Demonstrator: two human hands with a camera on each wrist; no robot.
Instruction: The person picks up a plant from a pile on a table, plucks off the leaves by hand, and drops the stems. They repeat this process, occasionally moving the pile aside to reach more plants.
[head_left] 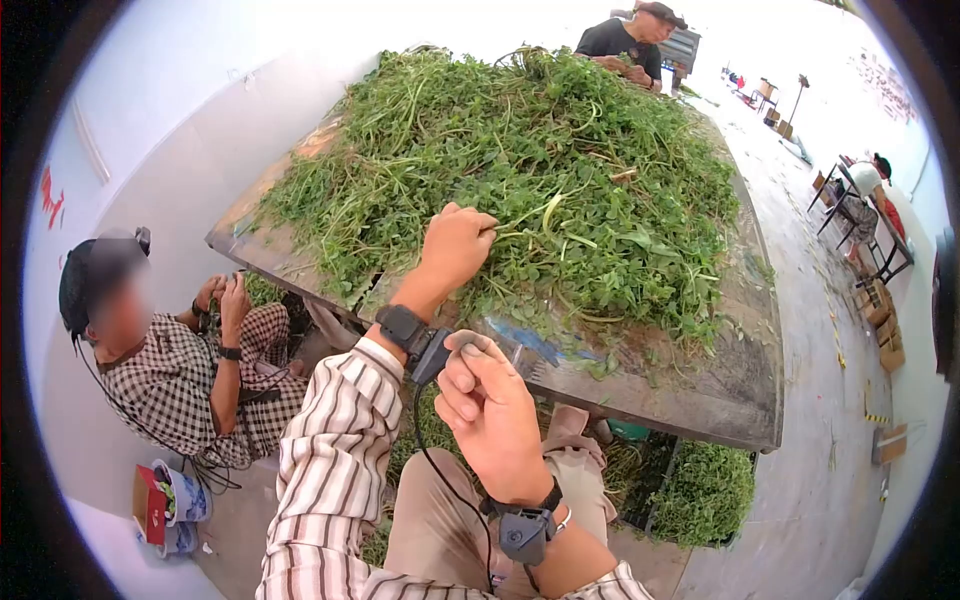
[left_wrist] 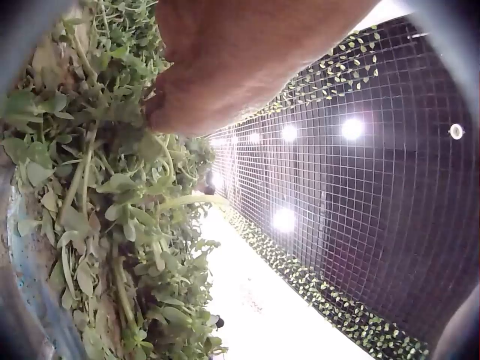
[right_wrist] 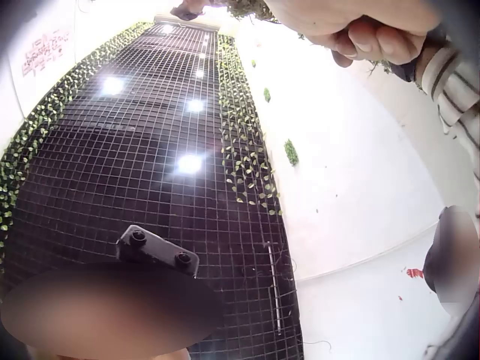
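Head view, nearest first: the right hand [head_left: 492, 420] is raised in front of the table's [head_left: 735, 400] near edge, fingers curled in beside the left wrist; whether they pinch anything cannot be told. Farther in, the left hand [head_left: 457, 247] rests at the near side of the heaped greens [head_left: 520, 160], fingers bent, tips by a pale stem; whether it grips that stem is hidden, and the left wrist view does not settle it.

The greens spread over most of the table, from near the front edge to the far side. Single sprigs should be light, limp and easily bruised, the leaves tearing before the stems; tangled ones will likely drag neighbours along. Best held low on a thicker stem, pinched gently, rather than by the leaves.

Toward the near right corner, wood shows between leaves and rim, giving the hands some room. The near left edge is tighter, a seated person [head_left: 185, 370] just beyond it. Below the right of the front edge, more greens fill a crate [head_left: 703, 495]. Past the far edge is another person [head_left: 625, 45].
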